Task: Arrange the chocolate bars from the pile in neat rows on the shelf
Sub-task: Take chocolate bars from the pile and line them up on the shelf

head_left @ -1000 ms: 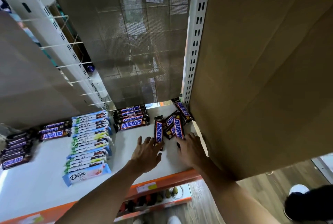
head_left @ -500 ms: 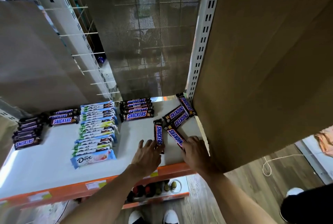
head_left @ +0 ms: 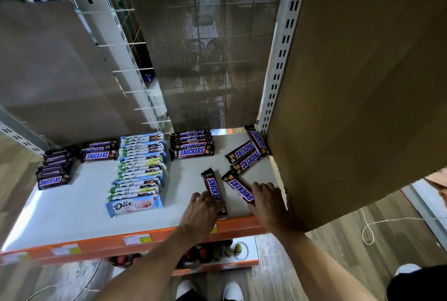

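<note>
Smooth white shelf (head_left: 72,216) — left hand (head_left: 202,207) and right hand (head_left: 268,201) press flat fingers on 2 glossy bars (head_left: 214,189).

Glossy plastic Snickers wrappers (head_left: 214,191), matt cardboard box (head_left: 362,83), smooth white shelf (head_left: 72,216).

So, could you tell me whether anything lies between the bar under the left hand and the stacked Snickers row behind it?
Nothing visible does: only bare shelf lies between that bar and the Snickers row. The loose bars lie off to the right.

Both forearms (head_left: 154,259) are bare; the shoes (head_left: 232,291) are white.
</note>
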Available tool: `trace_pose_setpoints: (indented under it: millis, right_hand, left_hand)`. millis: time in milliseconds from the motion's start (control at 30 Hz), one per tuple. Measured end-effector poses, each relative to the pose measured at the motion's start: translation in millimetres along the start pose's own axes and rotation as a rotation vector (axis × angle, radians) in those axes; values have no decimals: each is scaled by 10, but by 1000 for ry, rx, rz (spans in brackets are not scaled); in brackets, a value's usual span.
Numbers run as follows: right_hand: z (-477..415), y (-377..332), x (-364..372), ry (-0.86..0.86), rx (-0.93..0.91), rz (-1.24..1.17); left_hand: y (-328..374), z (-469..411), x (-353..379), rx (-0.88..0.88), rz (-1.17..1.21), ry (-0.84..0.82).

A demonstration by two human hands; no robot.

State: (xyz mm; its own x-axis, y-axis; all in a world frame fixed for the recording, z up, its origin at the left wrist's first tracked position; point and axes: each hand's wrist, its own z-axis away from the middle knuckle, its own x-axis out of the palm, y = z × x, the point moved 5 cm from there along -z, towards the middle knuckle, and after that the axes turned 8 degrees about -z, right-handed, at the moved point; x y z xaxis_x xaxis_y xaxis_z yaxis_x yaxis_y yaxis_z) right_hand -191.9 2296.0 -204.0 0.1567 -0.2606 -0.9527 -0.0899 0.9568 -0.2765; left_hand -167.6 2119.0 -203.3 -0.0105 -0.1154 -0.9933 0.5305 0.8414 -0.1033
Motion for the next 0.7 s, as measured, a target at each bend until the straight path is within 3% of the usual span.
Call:
trace_pose_setpoints:
  millis: [233, 433, 700]
  right_hand:
    - [-18, 51, -153, 32, -11, 5]
    - [27, 15, -186, -63, -67, -43]
    - [55, -182, -149, -109, -56, -139]
  left_hand:
    - [-89, -105, -19, -13, -64, -22]
    - [-298, -243, 40, -96, -129, -158]
    - [-340, -327, 103, -24, -170, -255]
